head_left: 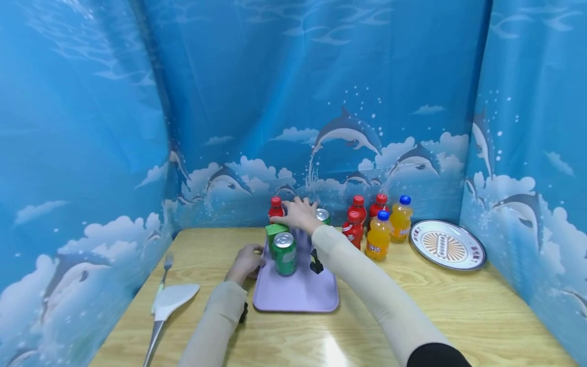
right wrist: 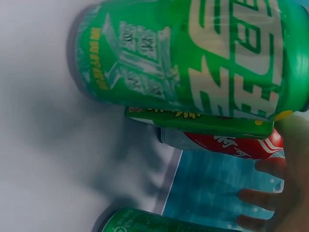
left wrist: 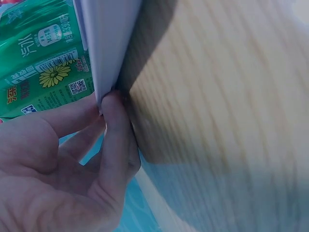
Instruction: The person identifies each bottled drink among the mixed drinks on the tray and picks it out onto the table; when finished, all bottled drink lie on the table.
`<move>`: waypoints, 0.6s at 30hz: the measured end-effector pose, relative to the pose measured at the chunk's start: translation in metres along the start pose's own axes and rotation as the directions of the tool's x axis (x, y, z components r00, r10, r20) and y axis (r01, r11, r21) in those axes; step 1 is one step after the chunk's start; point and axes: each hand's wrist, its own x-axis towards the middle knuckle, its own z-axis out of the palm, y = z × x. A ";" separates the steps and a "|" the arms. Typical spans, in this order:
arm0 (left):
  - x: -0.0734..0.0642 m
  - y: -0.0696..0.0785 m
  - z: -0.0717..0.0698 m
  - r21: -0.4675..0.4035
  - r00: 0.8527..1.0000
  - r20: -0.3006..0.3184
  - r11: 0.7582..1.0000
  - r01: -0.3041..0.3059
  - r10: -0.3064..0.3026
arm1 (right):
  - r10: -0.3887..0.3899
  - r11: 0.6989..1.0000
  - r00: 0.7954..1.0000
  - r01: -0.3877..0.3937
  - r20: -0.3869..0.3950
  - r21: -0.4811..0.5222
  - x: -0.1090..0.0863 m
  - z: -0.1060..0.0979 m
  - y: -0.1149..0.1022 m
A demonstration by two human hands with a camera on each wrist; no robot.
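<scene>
On the lilac tray (head_left: 298, 298) stands a green soda can (head_left: 285, 257), with a green box (head_left: 275, 232) just behind it. A red-capped bottle (head_left: 276, 208) rises beyond the box, and another green can (head_left: 323, 215) is partly hidden by my right arm. My left hand (head_left: 246, 262) grips the tray's left rim between thumb and fingers, as the left wrist view shows. My right hand (head_left: 300, 214) reaches over the far part of the tray, fingers spread, thumb close to the box and bottle. In the right wrist view its fingers (right wrist: 263, 198) are extended beyond the cans.
Right of the tray stand several red bottles (head_left: 353, 230) and two orange drink bottles (head_left: 378, 237) with blue caps. A patterned plate (head_left: 447, 245) lies farther right. At the left lie a white spatula (head_left: 171, 300) and a fork (head_left: 167, 265). Blue curtains enclose the table.
</scene>
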 end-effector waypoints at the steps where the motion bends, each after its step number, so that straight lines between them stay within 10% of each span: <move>1: 0.000 0.000 0.000 0.003 1.000 -0.001 1.000 -0.002 0.002 | 0.004 1.000 1.000 -0.004 0.003 0.008 0.001 -0.001 0.000; 18: 0.006 -0.008 0.000 -0.024 1.000 -0.011 1.000 -0.011 0.010 | -0.102 0.995 0.982 0.097 -0.159 -0.037 0.001 0.004 -0.010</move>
